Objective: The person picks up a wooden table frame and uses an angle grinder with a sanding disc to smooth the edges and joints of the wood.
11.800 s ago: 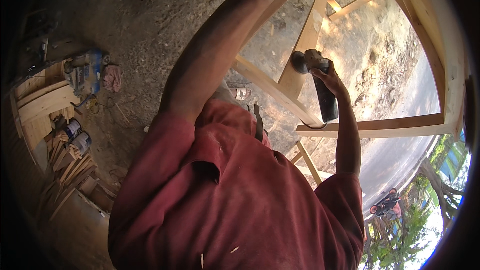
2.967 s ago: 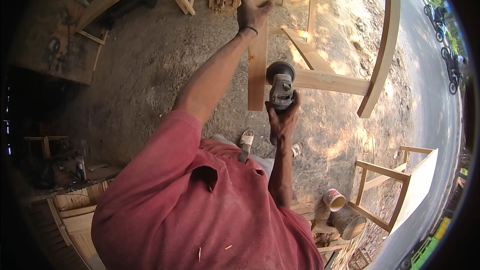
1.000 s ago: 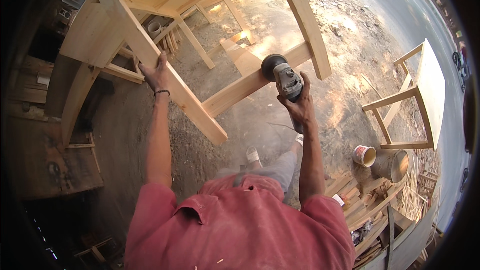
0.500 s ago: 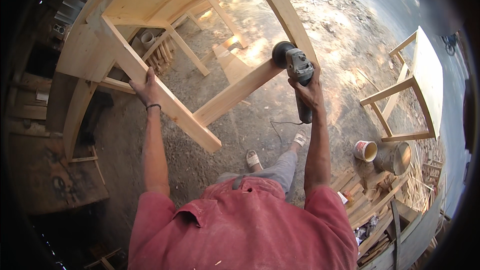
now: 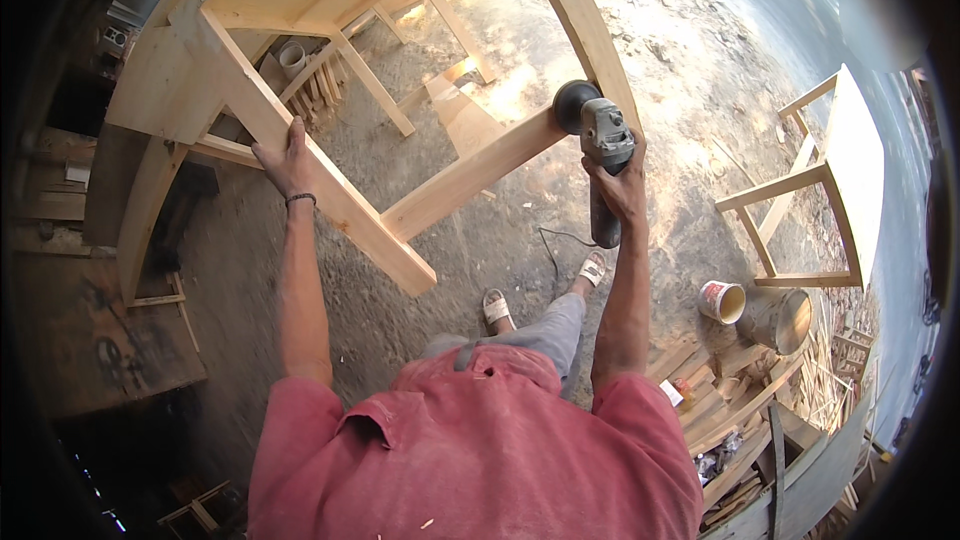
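A: What is the biggest thing there?
B: The wooden frame (image 5: 240, 75), reaching from the upper left to the top centre. Its straight leg (image 5: 350, 208) slants down toward the person, and a rail (image 5: 470, 172) joins that leg to a curved leg (image 5: 585, 25) on the right.

A: And next in size?
B: A pale table (image 5: 855, 170) tipped on the ground at the right, well apart from the frame. Below it lie loose planks (image 5: 705, 405), and near those a grey drum (image 5: 775, 320). A bucket (image 5: 722, 302) lies tilted just beside the drum, its mouth turned right.

A: Where is the grinder?
B: The grinder (image 5: 605, 150) is right of centre, at the far end of the rail, close by the curved leg. Its body points down toward the person.

A: How are the hands?
B: The right hand (image 5: 622, 185) is wrapped around the grinder's body. The left hand (image 5: 285, 162) is curved about the straight leg, its thumb along the wood; the grip is wide, and some of the fingers are hidden.

A: Smaller things?
B: The black disc (image 5: 577, 107) overlaps the rail's end; I can't tell how firmly it touches. A thin cord (image 5: 543, 237) curls on the ground below the grinder, and a dark bracelet (image 5: 300, 199) rings the left wrist.
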`<state>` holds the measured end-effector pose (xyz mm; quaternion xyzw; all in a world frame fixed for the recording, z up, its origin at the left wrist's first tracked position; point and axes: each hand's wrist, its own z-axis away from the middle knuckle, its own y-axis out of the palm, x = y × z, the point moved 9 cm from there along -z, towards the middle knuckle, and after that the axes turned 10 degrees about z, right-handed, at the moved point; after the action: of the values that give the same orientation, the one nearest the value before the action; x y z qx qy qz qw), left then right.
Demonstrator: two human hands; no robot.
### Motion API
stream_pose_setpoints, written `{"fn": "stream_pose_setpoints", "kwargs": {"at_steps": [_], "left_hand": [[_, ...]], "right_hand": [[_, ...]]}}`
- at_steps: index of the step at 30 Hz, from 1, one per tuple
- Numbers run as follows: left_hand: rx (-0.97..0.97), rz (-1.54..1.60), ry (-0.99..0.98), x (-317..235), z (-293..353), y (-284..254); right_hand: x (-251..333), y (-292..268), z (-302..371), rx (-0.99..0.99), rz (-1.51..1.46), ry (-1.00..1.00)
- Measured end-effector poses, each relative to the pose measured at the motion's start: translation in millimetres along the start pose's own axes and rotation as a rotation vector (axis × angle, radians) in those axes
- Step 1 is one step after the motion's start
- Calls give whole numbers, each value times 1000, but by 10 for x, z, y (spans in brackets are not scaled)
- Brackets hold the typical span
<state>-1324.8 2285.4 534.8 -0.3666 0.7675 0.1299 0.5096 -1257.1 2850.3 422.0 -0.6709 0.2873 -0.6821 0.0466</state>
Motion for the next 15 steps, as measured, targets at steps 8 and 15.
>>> {"fn": "stream_pose_setpoints", "kwargs": {"at_steps": [8, 15], "left_hand": [[0, -42, -15, 54, -32, -29], [-1, -25, 10, 190, -52, -53]], "right_hand": [[-347, 47, 247, -49, -45, 40], [-92, 399, 651, -9, -60, 13]]}}
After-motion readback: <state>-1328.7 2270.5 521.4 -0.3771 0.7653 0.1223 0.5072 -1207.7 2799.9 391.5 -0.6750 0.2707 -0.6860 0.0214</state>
